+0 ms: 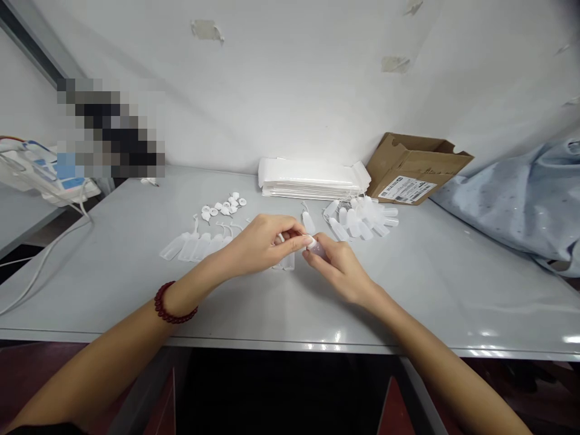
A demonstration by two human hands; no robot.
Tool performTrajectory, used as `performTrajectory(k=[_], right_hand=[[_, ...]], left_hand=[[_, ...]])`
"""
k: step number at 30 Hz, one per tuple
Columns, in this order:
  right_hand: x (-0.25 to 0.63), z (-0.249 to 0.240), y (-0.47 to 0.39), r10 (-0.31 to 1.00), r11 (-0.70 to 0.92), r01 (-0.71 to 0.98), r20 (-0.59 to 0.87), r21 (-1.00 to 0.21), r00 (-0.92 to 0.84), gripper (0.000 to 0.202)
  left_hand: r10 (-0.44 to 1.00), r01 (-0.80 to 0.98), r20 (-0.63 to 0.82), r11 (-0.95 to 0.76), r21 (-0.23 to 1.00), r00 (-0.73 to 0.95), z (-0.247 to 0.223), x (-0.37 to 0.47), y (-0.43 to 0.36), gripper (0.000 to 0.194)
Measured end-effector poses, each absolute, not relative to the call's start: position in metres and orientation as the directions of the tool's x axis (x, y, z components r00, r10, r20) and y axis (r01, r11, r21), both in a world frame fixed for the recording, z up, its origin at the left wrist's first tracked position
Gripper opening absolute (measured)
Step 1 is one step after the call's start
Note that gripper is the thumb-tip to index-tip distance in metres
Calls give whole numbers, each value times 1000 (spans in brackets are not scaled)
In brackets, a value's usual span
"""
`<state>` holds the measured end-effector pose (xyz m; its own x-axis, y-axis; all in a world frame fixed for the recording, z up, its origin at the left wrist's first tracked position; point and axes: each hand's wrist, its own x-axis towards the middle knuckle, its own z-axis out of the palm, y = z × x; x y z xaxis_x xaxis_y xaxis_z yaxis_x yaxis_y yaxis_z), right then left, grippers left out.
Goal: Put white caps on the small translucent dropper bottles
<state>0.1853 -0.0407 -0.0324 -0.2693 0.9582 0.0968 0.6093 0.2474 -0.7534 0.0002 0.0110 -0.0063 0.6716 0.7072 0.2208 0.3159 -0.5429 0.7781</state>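
Observation:
Over the middle of the table, my left hand (267, 241) and my right hand (342, 269) meet on one small translucent white plastic piece (319, 248). The fingers of my left hand pinch its white upper end. My right hand is closed around the lower body, which is partly covered by the fingers. Similar flat translucent pieces (199, 248) with thin curled tails lie in a row left of and beneath my left hand. A heap of more such pieces (356, 223) lies beyond my right hand, and a single piece (308, 222) rests just behind the fingertips.
Small white round parts (226, 205) are scattered at the back left. A stack of white flat boxes (312, 178) stands by the wall, beside an open cardboard box (414, 166). Light blue fabric (512, 199) covers the right side. White cables (54, 241) hang over the left edge.

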Motion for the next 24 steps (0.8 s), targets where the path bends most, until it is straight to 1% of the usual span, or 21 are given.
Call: performTrajectory(k=[3,5,6,8,11,16,20,24], right_hand=[[184,-40,-40,947,323,786,178,-528,-269,12],[184,-43,-39,933,355,849,208,-392,-294,8],[185,-44,-39,927,365,863,215,-348,-306,8],[185,-45,-39,920,384,865,213,-323,-329,8],[187,-42,-40,916,401,827,196,-394,-351,7],[189,-34,-43,919,377,708,145,-597,-368,10],[190,-31,-42,927,323,621,107,-714,-359,13],[190,-31,-41,929,296,562,96,-772,-358,15]], left_hand=[[760,380,121,-448,809,639,-8,3,10,36],[764,385,87,-415,824,639,-9,4,9,37],[763,381,75,-403,832,642,-10,5,8,36],[756,368,52,-376,850,653,-11,6,8,35],[737,344,20,-339,876,676,-11,6,8,32],[702,285,38,-337,897,711,-11,3,9,28],[674,256,118,-428,867,729,-10,1,10,25],[627,219,234,-559,800,743,-9,-1,10,20]])
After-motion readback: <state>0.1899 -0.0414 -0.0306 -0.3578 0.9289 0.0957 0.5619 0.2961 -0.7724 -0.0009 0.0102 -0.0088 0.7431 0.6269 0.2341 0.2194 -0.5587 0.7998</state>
